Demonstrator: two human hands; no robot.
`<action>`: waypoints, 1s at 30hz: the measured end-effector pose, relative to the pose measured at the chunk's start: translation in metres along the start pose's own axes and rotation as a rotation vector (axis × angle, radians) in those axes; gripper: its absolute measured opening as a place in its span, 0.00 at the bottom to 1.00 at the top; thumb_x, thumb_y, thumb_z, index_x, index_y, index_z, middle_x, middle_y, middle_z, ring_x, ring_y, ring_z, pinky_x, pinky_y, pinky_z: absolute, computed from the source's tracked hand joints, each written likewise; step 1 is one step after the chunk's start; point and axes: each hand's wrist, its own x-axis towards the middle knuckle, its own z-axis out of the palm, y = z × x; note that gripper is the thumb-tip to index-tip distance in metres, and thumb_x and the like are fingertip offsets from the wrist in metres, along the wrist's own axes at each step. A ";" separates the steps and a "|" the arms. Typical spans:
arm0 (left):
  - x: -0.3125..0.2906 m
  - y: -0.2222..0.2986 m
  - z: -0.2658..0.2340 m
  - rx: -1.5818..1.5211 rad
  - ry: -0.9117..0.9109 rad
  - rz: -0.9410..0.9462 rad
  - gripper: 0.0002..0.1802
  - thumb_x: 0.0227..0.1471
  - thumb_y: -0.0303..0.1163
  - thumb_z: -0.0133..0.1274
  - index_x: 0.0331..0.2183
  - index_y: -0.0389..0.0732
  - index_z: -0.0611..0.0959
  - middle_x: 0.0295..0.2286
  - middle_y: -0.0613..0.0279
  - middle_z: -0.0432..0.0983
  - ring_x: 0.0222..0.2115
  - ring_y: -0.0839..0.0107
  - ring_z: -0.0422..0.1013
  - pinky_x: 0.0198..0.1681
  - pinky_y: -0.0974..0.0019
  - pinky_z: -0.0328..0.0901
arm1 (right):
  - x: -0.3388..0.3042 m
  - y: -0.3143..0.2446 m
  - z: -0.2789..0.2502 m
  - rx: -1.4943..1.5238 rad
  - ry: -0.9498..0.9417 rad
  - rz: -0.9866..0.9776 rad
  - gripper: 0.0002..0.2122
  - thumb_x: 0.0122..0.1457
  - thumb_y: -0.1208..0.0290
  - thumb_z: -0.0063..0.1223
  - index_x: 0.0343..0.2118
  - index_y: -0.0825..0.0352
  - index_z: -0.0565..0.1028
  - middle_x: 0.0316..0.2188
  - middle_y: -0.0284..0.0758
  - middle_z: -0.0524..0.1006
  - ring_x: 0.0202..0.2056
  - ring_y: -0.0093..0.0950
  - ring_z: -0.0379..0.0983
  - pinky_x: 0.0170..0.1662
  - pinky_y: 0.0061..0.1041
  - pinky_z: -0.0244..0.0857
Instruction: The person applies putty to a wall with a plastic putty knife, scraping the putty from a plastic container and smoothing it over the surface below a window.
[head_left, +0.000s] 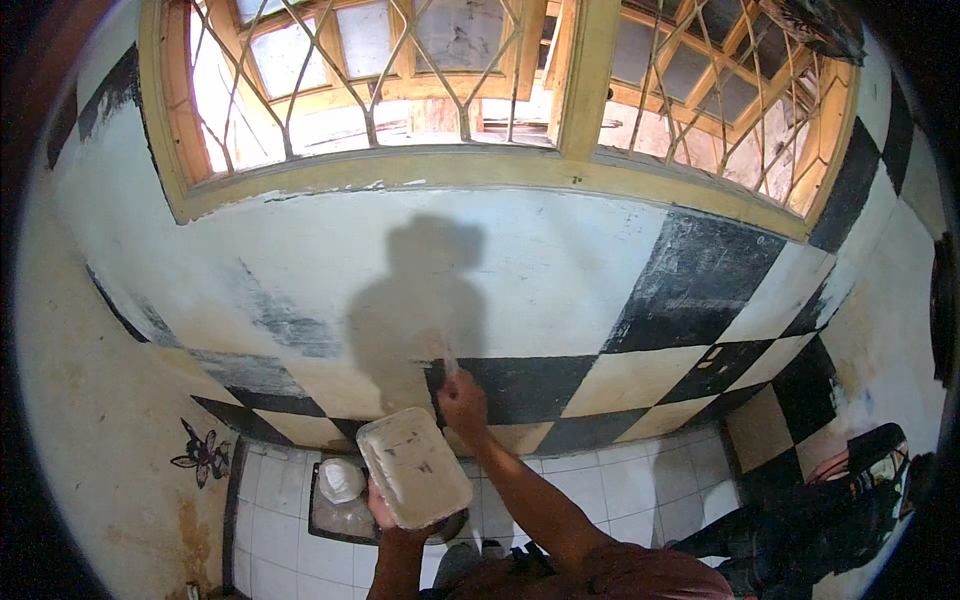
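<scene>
Ahead of the left fingers and right fingers stands a checkered wall; below them, white tiled floor. Pale rectangular tray sits between both; left fingers grip its left side, partly hidden, exact spread not discernible. Slim pale tool projects beyond right fingers, which curl closed round it; tip near wall, contact unclear.

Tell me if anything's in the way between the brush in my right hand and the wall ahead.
Nothing visible stands between the brush in your right hand and the wall. The tray in your left hand shows below and left of the brush; only a shadow falls there.
</scene>
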 end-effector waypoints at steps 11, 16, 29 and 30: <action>0.009 0.016 -0.013 -0.035 -0.019 0.012 0.30 0.58 0.54 0.33 0.55 0.46 0.67 0.50 0.54 0.68 0.49 0.50 0.67 0.52 0.42 0.62 | 0.051 0.052 -0.086 1.399 0.602 0.692 0.03 0.55 0.78 0.43 0.27 0.63 0.70 0.27 0.32 0.70 0.28 0.24 0.68 0.30 0.25 0.65; 0.015 0.029 -0.032 0.085 -0.022 0.041 0.32 0.57 0.54 0.33 0.56 0.46 0.66 0.52 0.52 0.66 0.50 0.50 0.66 0.52 0.41 0.62 | 0.135 -0.001 -0.112 1.466 0.641 0.793 0.04 0.53 0.77 0.43 0.25 0.62 0.70 0.26 0.29 0.69 0.29 0.23 0.64 0.35 0.24 0.62; 0.015 0.032 -0.040 -0.007 -0.079 -0.092 0.38 0.53 0.63 0.36 0.57 0.49 0.63 0.55 0.55 0.62 0.53 0.49 0.62 0.55 0.41 0.58 | 0.041 0.079 -0.037 -0.227 0.335 0.178 0.04 0.48 0.73 0.55 0.27 0.67 0.74 0.28 0.45 0.75 0.34 0.46 0.72 0.40 0.38 0.65; 0.013 0.033 -0.028 -0.008 -0.071 -0.091 0.38 0.53 0.63 0.36 0.57 0.49 0.63 0.55 0.55 0.62 0.53 0.49 0.62 0.55 0.41 0.58 | 0.039 0.066 -0.019 -0.343 0.092 0.005 0.05 0.49 0.74 0.55 0.28 0.67 0.75 0.31 0.46 0.75 0.38 0.46 0.71 0.40 0.40 0.65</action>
